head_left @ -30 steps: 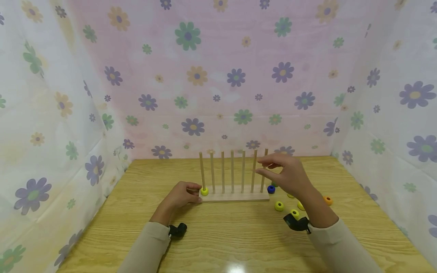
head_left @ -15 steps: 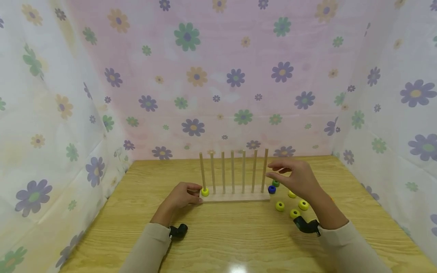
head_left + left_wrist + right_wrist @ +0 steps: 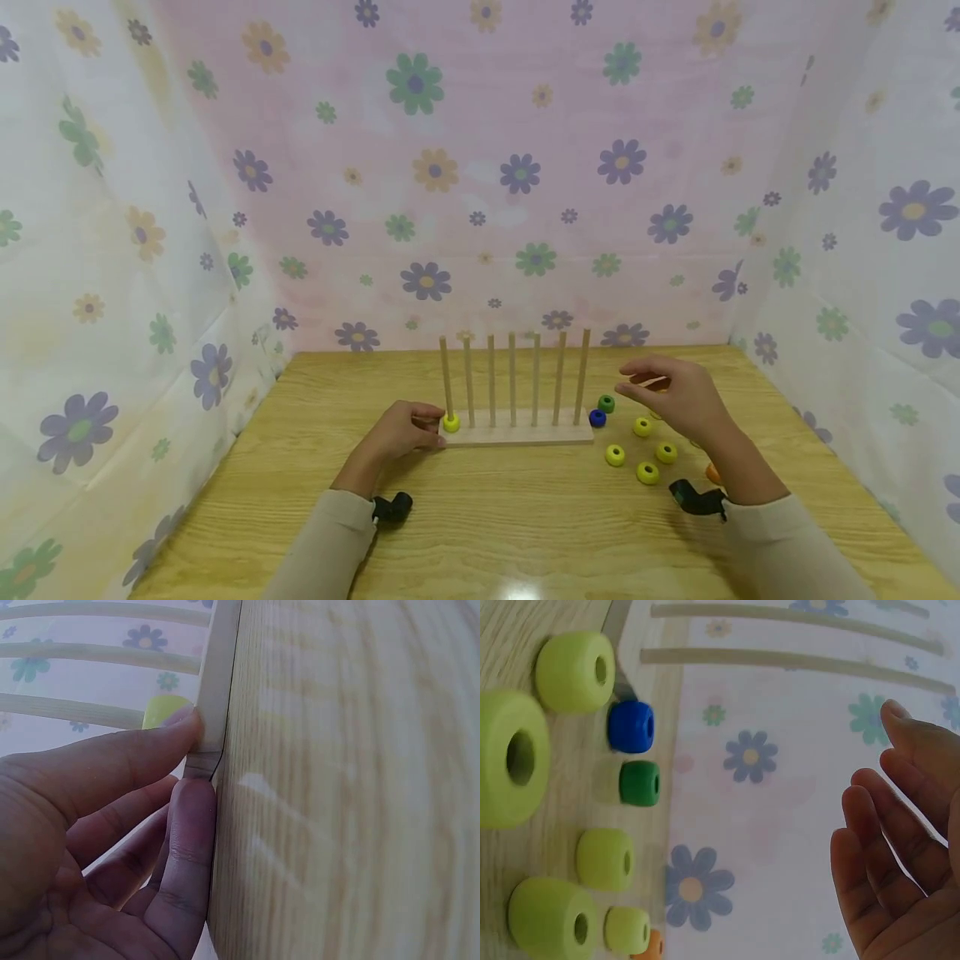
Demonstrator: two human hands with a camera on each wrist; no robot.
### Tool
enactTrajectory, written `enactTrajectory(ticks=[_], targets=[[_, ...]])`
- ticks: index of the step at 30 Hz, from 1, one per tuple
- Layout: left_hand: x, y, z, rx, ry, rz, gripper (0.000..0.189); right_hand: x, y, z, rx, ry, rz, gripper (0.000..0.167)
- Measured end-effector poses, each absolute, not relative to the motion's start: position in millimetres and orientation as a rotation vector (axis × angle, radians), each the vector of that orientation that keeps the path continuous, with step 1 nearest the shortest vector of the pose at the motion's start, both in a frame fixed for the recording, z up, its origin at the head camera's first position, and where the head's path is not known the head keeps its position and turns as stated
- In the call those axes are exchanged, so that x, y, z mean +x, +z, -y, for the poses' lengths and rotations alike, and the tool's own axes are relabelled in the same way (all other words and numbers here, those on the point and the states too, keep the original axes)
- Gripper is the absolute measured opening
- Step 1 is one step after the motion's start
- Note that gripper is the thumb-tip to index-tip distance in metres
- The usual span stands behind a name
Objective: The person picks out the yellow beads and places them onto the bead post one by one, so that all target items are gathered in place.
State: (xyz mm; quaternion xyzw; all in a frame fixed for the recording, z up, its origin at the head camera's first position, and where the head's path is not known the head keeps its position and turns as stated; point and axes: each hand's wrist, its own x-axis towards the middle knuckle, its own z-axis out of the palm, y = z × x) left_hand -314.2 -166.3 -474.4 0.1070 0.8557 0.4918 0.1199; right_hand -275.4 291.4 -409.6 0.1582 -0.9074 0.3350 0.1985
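Note:
My left hand (image 3: 399, 429) grips the left end of a wooden peg rack (image 3: 517, 434), digits against its top and end in the left wrist view. Several upright pegs stand in a row on the rack. A yellow bead (image 3: 451, 423) sits at the foot of the leftmost peg; the other pegs are bare. My right hand (image 3: 678, 400) hovers right of the rack, fingers relaxed and apart, holding nothing. Around and below it lie a green bead (image 3: 606, 404), a blue bead (image 3: 597, 418) touching the rack's right end in view, and several loose yellow beads (image 3: 666, 452).
An orange bead (image 3: 714, 473) is partly hidden behind the right wrist. The wood-grain table (image 3: 480, 517) meets flowered cloth (image 3: 480, 208) at its back and sides. Small black wrist cameras (image 3: 697, 498) are strapped to both wrists.
My right hand has moved away from the right-hand pegs, rightward and slightly lower, over the loose beads, uncovering several of them. My left hand and the rack have stayed put.

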Motion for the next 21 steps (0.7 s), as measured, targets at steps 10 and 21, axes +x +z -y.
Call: enactTrajectory(ticks=[10, 21], targets=[[-315.5, -474.8, 167.0, 0.307, 1.434, -2.501, 0.054, -284.9, -423.3, -313.3, 0.323, 0.952, 2.651, 0.037], [-318.0, -477.8, 167.5, 0.303, 1.444, -2.499, 0.053, -288.3, -432.2, -330.2, 0.216, 0.997, 2.738, 0.047]])
